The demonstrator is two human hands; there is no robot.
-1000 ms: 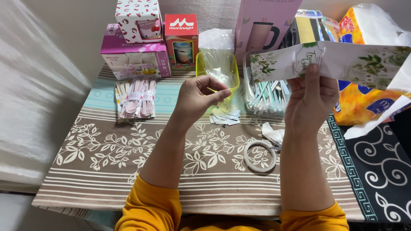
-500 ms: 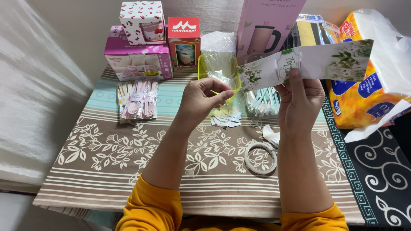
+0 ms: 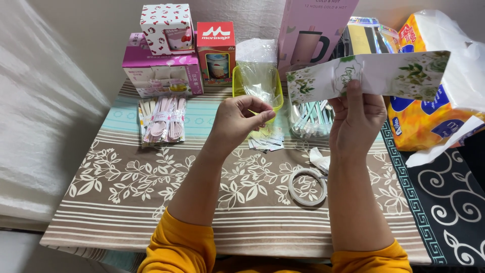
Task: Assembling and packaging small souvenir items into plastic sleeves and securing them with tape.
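My right hand (image 3: 356,119) holds up a long white paper strip with green leaf print (image 3: 369,75) above the table. My left hand (image 3: 237,121) hovers left of it, its fingers pinched on something small and pale that I cannot make out. Below and behind the left hand stands a yellow-green plastic container (image 3: 255,86) with a clear bag in it. A small pile of paper slips (image 3: 268,143) lies on the cloth under the left hand. Both sleeves are orange.
A roll of clear tape (image 3: 307,187) lies near my right forearm. A bundle of pink wrapped spoons (image 3: 164,121) lies at left, boxes (image 3: 161,60) behind it, a tall pink box (image 3: 316,30), a packet of white cutlery (image 3: 313,119), and an orange tissue pack (image 3: 432,111) at right.
My right hand has lowered the printed strip and brought it left toward the middle. The left hand has drawn back slightly from the yellow-green container, fingers still pinched.
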